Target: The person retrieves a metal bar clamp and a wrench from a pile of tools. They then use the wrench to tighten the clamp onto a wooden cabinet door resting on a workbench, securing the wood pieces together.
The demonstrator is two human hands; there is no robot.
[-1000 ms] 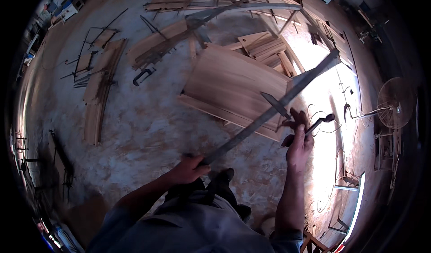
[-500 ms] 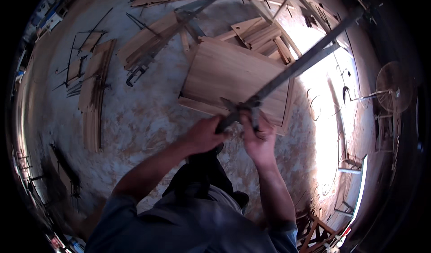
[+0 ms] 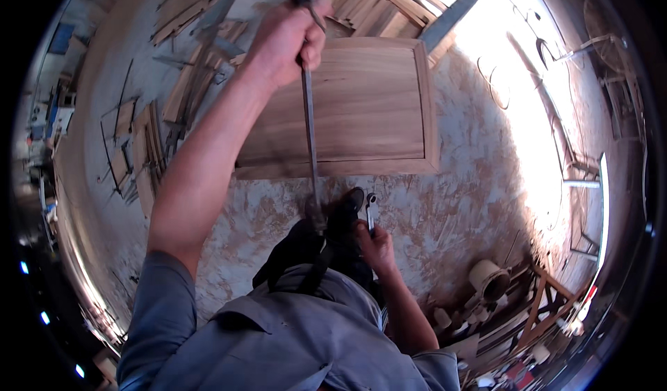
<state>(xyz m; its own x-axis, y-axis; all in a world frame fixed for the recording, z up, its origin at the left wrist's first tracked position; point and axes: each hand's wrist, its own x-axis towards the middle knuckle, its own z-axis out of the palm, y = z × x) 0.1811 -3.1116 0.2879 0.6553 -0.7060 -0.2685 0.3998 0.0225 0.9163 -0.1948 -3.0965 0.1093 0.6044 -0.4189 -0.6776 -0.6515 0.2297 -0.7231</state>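
My left hand [image 3: 286, 47], raised at the upper middle, is wrapped round a long metal bar clamp [image 3: 310, 123]. The clamp's bar runs from the fist down toward my legs, and its lower end is near my shoes. Low on the right, my right hand [image 3: 379, 251] is closed round the handle of a ratchet wrench [image 3: 371, 209], whose round head points away from me. Beyond the bar lies a framed wooden panel [image 3: 368, 106], partly hidden by my left forearm and the clamp.
Loose boards [image 3: 368, 2] are stacked behind the panel, beside a grey metal beam [image 3: 458, 14]. More planks [image 3: 149, 144] and thin rods lie on the left. At the lower right are a round, open-ended container [image 3: 488, 280] and a wooden frame [image 3: 538, 308].
The clamp has swung from a diagonal pointing up right to nearly straight up and down. My left hand has risen; my right has left the clamp, dropping lower, the wrench now plainly visible.
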